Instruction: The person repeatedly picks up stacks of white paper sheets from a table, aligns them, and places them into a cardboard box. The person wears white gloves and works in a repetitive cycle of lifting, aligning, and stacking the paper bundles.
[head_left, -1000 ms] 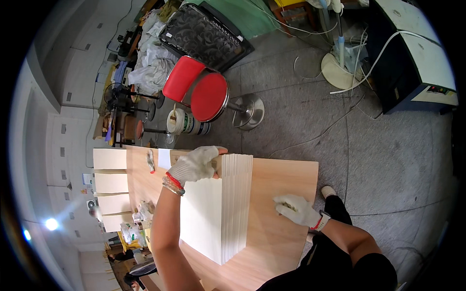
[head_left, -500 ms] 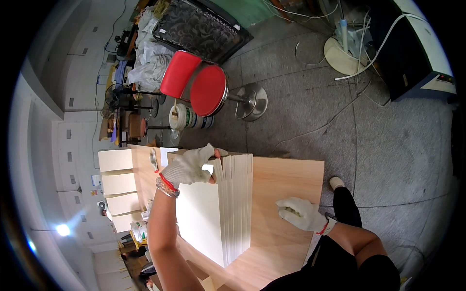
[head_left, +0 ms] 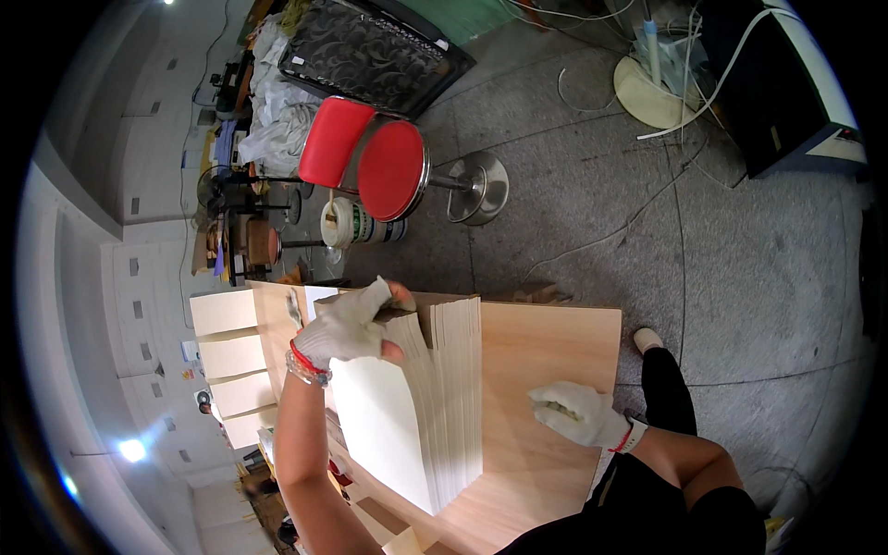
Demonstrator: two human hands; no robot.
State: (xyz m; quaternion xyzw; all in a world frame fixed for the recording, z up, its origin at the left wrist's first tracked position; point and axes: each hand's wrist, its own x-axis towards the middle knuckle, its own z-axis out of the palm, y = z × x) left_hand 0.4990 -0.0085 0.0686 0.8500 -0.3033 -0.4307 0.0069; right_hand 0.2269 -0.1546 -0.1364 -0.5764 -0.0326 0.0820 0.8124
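Note:
A thick stack of white card sheets (head_left: 388,425) stands on the wooden table, its layered edges facing right. My left hand (head_left: 356,324), in a white knit glove with bare fingertips, grips a batch of sheets at the far end of the stack. Thumb and fingers span that batch, which bends leftward and leaves a dark gap beside the other sheets. To the right of the stack, my right hand (head_left: 575,414), also gloved, is held over the table near its right edge. Its fingers are curled in with the thumb alongside, and nothing shows in them.
The wooden table (head_left: 546,347) extends right of the stack. Several pale panels (head_left: 227,356) line its left end, near a loose glove (head_left: 294,307). Beyond stand a red swivel chair (head_left: 393,171), buckets (head_left: 356,224) and a dark patterned panel (head_left: 370,55). Cables (head_left: 638,217) trail on the floor.
The batch under my left hand has bent left, and a gap has opened between it and the other sheets. My left hand has shifted slightly left; the right has hardly moved.

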